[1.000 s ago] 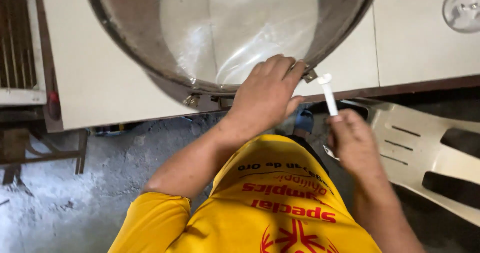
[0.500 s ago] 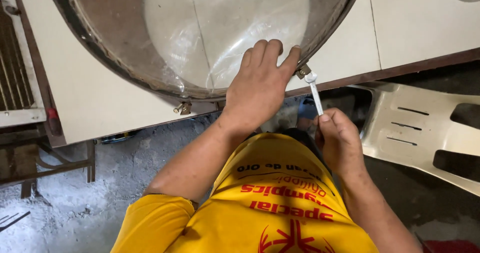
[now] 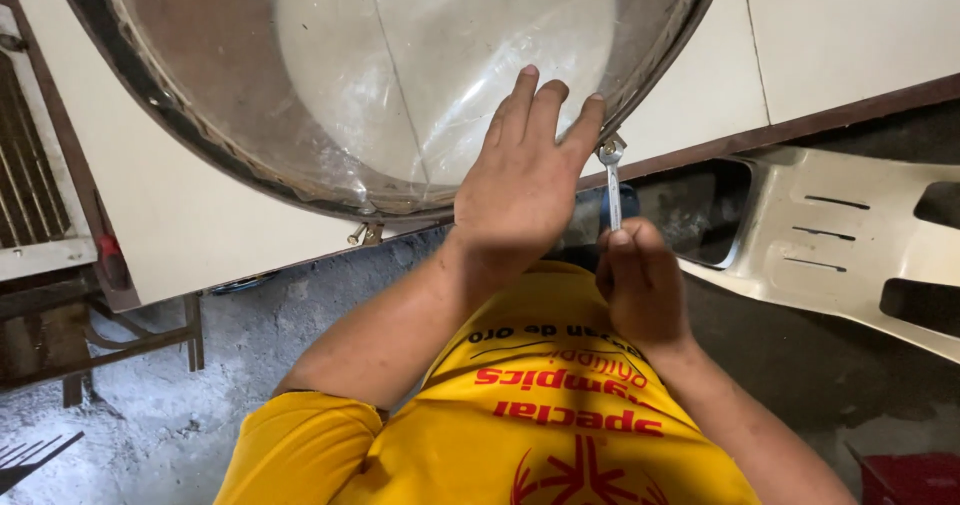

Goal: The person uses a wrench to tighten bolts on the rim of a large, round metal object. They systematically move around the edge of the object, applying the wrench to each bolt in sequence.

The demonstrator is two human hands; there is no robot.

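A large round metal drum [image 3: 200, 145] with a clear plastic skin lies on a white table [image 3: 190, 235]. My left hand [image 3: 525, 180] rests flat on the drum's near rim, fingers spread onto the skin. Just to its right, my right hand [image 3: 640, 285] grips the lower end of a small silver wrench [image 3: 613, 185]. The wrench stands upright, and its head sits on a tension lug [image 3: 610, 149] at the drum's edge, beside my left fingertips. My yellow shirt fills the bottom of the view.
A second lug [image 3: 365, 233] sticks out from the rim further left. A white plastic chair [image 3: 830, 235] lies to the right below the table's edge. A slatted white frame [image 3: 30, 165] stands at the far left, and a red object [image 3: 905, 475] sits bottom right on the concrete floor.
My left hand slid further up onto the drum skin. My right hand brought the wrench upright and set its head on the lug. The drum now fills more of the view.
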